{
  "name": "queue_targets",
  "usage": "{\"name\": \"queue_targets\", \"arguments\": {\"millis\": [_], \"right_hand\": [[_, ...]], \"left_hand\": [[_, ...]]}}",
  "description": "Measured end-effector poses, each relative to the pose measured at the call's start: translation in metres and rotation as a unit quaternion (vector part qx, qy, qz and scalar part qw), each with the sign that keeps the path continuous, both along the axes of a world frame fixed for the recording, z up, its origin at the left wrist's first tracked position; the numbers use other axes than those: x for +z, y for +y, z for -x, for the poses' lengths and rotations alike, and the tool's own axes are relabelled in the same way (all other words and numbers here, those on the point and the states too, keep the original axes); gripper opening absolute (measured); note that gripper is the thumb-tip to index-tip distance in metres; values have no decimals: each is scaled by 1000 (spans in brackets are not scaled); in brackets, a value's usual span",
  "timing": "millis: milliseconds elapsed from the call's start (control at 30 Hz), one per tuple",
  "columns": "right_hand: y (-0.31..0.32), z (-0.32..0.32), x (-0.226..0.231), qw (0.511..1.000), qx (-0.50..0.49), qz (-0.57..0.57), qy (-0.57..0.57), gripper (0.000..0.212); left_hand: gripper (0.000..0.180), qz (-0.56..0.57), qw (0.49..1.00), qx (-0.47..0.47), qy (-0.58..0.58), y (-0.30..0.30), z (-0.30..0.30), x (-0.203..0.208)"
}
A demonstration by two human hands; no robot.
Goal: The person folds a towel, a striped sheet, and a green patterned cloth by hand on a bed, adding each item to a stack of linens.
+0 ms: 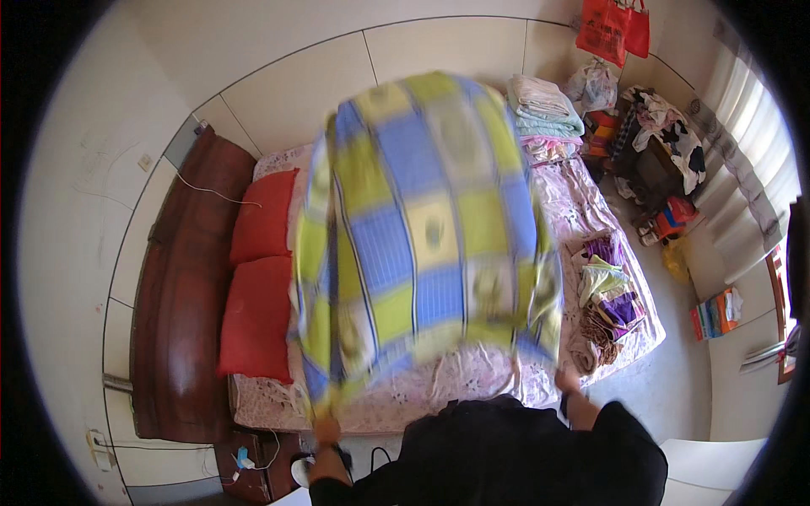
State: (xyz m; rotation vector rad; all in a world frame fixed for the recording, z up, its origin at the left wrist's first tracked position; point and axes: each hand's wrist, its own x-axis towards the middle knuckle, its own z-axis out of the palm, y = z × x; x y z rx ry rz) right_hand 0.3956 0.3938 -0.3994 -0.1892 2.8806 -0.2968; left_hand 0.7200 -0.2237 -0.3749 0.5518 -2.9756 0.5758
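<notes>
A checked blanket [439, 228] in blue, green and cream billows up over the bed, blurred by motion. My left hand [326, 428] grips its near left corner, fingers closed. At the near right corner my right hand [569, 378] is closed on the same blanket. Underneath lies a pink floral bed sheet [472, 379], its near strip showing below the blanket's edge. The middle of the bed is hidden by the raised cloth.
Two red pillows [257, 320] rest by the dark wooden headboard [190, 295] at left. Folded quilts [544, 110] are stacked at the far right corner. Folded clothes [612, 295] lie along the bed's right side. Beyond stands a clothes-covered cabinet [666, 156]. A nightstand [253, 472] sits near left.
</notes>
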Motion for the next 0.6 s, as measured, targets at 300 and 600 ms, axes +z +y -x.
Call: {"name": "queue_targets", "arguments": {"millis": [300, 600], "right_hand": [[50, -157, -48, 919, -56, -105, -376, 16], [-192, 401, 369, 898, 82, -56, 428, 14]], "left_hand": [[23, -320, 829, 434, -151, 69, -182, -44], [26, -332, 834, -51, 438, -253, 299, 384]]}}
